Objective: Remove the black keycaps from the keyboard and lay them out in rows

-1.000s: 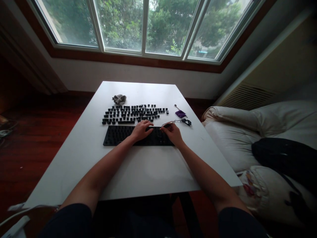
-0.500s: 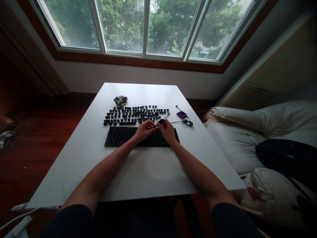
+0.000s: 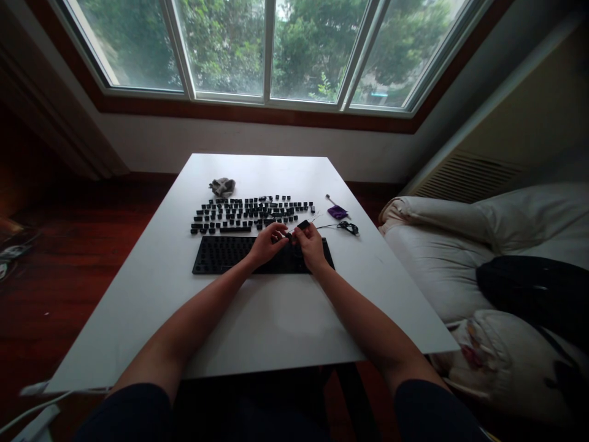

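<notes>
Above the right part of a black keyboard [image 3: 221, 255], my two hands meet. My right hand [image 3: 312, 248] is closed on a keycap puller [image 3: 302, 225], which has a dark body and thin wires sticking out at its ends. My left hand [image 3: 268, 244] is closed in a pinch at a small black keycap [image 3: 288, 236], right by the puller's lower wire end. Fingers partly cover the keycap. Loose black keycaps [image 3: 236, 229] lie in rows just behind the keyboard, a long one among them.
A crumpled grey cloth [image 3: 223, 187] lies at the back left of the white table [image 3: 257, 325]. Toward the right are a small brush [image 3: 330, 199], a purple cloth or pouch [image 3: 337, 212] and a coiled black cable [image 3: 348, 228]. A padded sofa [image 3: 427, 258] flanks the table.
The puller has turned slightly in my right hand, and its wires now look more spread. My left hand stays nearly in place; the view has shifted a little.
</notes>
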A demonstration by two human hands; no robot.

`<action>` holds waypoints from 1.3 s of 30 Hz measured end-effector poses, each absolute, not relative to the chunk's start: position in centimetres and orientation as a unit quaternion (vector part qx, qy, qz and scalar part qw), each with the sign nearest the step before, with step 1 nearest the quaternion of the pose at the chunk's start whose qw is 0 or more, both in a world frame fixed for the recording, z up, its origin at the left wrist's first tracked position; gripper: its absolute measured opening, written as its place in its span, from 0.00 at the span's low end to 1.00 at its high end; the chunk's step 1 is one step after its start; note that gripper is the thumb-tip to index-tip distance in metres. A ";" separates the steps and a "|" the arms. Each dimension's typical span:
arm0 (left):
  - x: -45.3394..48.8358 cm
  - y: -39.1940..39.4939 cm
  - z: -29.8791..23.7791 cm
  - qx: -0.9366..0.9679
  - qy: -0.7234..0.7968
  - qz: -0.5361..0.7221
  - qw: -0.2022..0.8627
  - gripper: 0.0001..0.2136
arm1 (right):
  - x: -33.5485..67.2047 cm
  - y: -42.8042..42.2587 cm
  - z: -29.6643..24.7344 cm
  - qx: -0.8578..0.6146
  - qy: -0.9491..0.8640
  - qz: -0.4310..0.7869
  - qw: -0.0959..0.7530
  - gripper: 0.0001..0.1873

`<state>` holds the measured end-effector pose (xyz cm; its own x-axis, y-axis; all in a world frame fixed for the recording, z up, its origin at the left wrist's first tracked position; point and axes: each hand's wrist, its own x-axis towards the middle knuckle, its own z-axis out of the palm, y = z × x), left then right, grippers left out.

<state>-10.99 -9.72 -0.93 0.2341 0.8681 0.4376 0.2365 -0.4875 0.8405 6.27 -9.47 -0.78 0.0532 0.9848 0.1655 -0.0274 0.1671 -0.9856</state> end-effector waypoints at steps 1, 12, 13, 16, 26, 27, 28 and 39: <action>-11.0 -9.8 -0.9 0.722 0.384 0.485 0.311 0.12 | 6.4 -9.4 -0.8 -0.456 -0.516 0.451 0.568 0.21; -11.1 -10.3 -0.4 0.795 0.380 0.425 0.206 0.12 | 6.7 -9.9 -0.1 -0.439 -0.529 0.441 0.578 0.14; -11.0 -10.5 -0.3 0.798 0.384 0.420 0.197 0.12 | 6.7 -9.9 -0.1 -0.437 -0.527 0.442 0.579 0.14; -10.9 -10.7 -0.1 0.803 0.396 0.412 0.172 0.11 | 6.7 -10.0 -0.2 -0.435 -0.524 0.447 0.579 0.14; -10.6 -11.0 -0.4 0.813 0.414 0.389 0.126 0.09 | 7.2 -10.0 -0.5 -0.467 -0.518 0.441 0.565 0.13; -10.6 -10.9 -0.5 0.805 0.423 0.394 0.133 0.09 | 7.3 -9.9 -0.6 -0.472 -0.514 0.439 0.566 0.13; -10.6 -10.8 -0.6 0.795 0.434 0.400 0.140 0.10 | 7.5 -9.7 -0.6 -0.476 -0.508 0.437 0.569 0.13; -10.5 -7.2 -0.6 0.796 0.499 0.324 0.110 0.09 | 10.3 -7.3 -1.1 -0.476 -0.446 0.426 0.627 0.15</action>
<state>-10.54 -7.22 -0.58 0.2919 0.8660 0.4060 0.7241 -0.4774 0.4977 10.34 -7.29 -1.11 0.2384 0.9589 0.1538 -0.1102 0.1840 -0.9767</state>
